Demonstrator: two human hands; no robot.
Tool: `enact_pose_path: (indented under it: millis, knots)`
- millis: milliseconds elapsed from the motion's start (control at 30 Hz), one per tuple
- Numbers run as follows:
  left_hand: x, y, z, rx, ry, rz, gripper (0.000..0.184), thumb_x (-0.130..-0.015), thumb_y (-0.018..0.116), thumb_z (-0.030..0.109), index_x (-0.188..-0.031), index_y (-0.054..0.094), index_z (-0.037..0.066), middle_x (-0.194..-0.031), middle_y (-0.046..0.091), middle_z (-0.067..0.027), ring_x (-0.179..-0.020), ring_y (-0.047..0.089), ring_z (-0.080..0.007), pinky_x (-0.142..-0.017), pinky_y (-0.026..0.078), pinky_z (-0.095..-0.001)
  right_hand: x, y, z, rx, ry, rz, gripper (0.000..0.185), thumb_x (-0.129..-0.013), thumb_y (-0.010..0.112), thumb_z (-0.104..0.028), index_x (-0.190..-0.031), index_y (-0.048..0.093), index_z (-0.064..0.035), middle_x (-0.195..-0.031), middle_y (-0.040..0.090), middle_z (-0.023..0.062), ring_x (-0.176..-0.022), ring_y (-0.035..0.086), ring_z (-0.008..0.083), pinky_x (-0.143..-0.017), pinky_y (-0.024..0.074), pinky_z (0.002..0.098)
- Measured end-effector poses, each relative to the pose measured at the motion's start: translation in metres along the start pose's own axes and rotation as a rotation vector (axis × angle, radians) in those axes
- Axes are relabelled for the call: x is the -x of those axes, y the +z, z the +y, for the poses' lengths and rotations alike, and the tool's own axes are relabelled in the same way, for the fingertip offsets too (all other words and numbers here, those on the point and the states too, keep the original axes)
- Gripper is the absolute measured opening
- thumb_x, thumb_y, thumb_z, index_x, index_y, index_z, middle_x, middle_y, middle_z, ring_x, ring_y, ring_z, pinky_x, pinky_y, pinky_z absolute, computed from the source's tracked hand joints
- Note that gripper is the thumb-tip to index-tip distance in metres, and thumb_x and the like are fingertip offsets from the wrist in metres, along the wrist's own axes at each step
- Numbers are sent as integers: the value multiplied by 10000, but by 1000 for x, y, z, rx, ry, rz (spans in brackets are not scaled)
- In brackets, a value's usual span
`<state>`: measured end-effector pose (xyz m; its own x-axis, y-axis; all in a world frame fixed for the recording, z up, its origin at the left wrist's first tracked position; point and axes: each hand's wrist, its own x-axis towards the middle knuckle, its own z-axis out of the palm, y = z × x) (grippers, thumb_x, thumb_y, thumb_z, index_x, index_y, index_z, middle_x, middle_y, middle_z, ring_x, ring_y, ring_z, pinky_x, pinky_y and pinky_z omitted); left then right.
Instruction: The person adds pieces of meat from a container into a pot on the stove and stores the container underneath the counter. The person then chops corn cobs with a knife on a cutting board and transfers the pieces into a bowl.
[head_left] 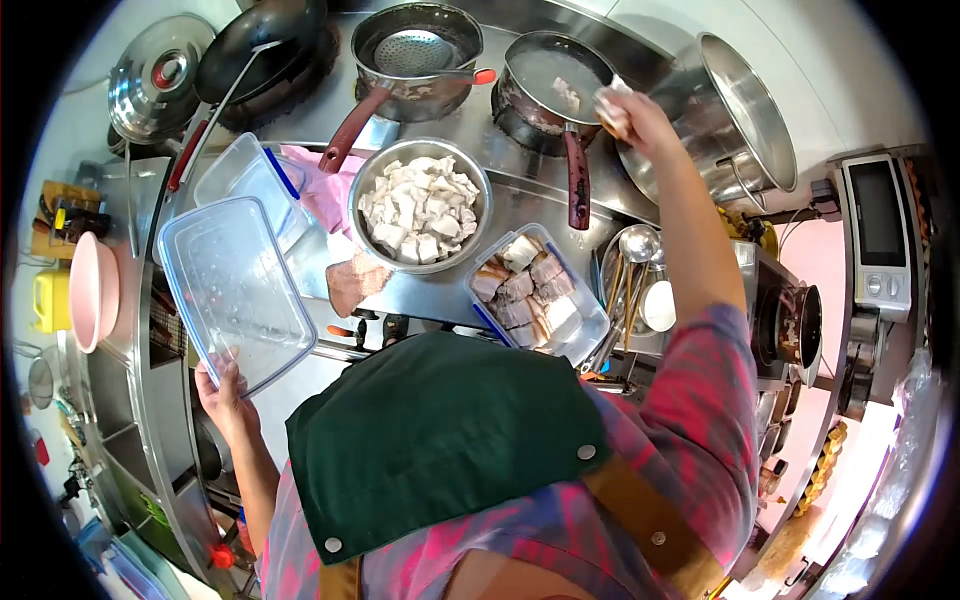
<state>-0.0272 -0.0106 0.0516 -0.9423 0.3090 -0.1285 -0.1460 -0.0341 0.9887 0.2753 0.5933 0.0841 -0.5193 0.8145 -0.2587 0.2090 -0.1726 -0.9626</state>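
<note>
Steel worktop (525,208) lies beyond the left hand (228,392), which pinches a clear lid (240,290), long axis slanting forward-left; right hand (640,120) grips a pale chunk (609,108) beside the pan (528,112).

No text, label, brand, number or sign is showing clearly enough to read. On the white, box-shaped microwave oven with a dark glass door (880,232), small round control dials (874,283) are sitting on the panel, and any markings around them are appearing too small to make out. Any lettering on the clear, blue-edged rectangular plastic food-box part (238,285) is getting lost among droplets and glare
</note>
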Motion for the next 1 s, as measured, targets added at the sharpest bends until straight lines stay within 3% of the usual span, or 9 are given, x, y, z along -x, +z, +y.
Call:
enact_pose_path:
  millis: [67,167,400,500,567,700,867,933,1000]
  knots:
    - [4,-3,5,-7,26,-19,258,-783,628,15,-997,497,75,-943,632,-96,-575,424,-22,-504,317,-144,-51,-2,14,255,30,142,294,-730,696,-337,-771,658,-49,-668,602,22,-530,539,84,-444,403,225]
    - [10,-2,12,-7,53,-17,244,-788,635,28,-988,505,77,-934,629,-83,-584,434,-23,-512,323,-142,-82,2,33,694,75,328,342,-750,690,-334,-876,655,-17,-765,620,43,-595,570,105,-461,450,231]
    - [1,-4,10,-38,70,-24,247,-789,635,34,-1000,513,70,-923,621,-67,-634,469,-31,-562,359,-143,2,4,23,603,-170,454,389,-779,636,-369,-924,660,-8,-722,646,87,-618,617,180,-554,484,305]
    - [-7,-5,9,-50,48,-73,259,-782,628,23,-1014,517,54,-927,619,-67,-644,478,-43,-571,372,-151,107,12,21,555,-151,252,335,-804,613,-315,-946,648,-13,-713,642,85,-583,588,150,-554,474,301]
    - [-12,6,13,-63,49,-79,268,-779,627,22,-1024,519,46,-931,618,-67,-644,480,-49,-569,379,-155,178,24,41,563,109,25,232,-841,591,-241,-948,635,-40,-754,615,46,-675,586,105,-528,475,251]
    - [-19,23,18,-33,81,-133,281,-797,598,17,-1066,518,22,-957,620,-80,-631,474,-48,-567,387,-162,249,30,165,880,293,-337,294,-823,619,-285,-980,625,-37,-832,635,119,-716,598,172,-619,473,292]
    - [-22,40,27,-39,101,-248,246,-829,576,41,-1065,506,24,-982,623,-103,-739,543,-105,-672,450,-215,254,57,265,271,354,-222,722,-678,721,-501,-1090,536,62,-1110,574,225,-1041,559,292,-875,438,346]
    - [-33,33,28,-126,79,-280,222,-839,574,62,-1046,506,16,-996,619,-121,-858,596,-176,-796,492,-292,255,65,266,442,344,-196,647,-675,761,-411,-1085,550,43,-1008,610,147,-921,572,203,-800,451,308]
    - [-27,43,27,-57,92,-246,229,-826,572,14,-1046,508,21,-975,624,-105,-759,569,-117,-704,476,-223,255,71,275,506,361,-194,618,-658,791,-373,-1070,564,29,-927,637,112,-835,591,164,-759,462,285]
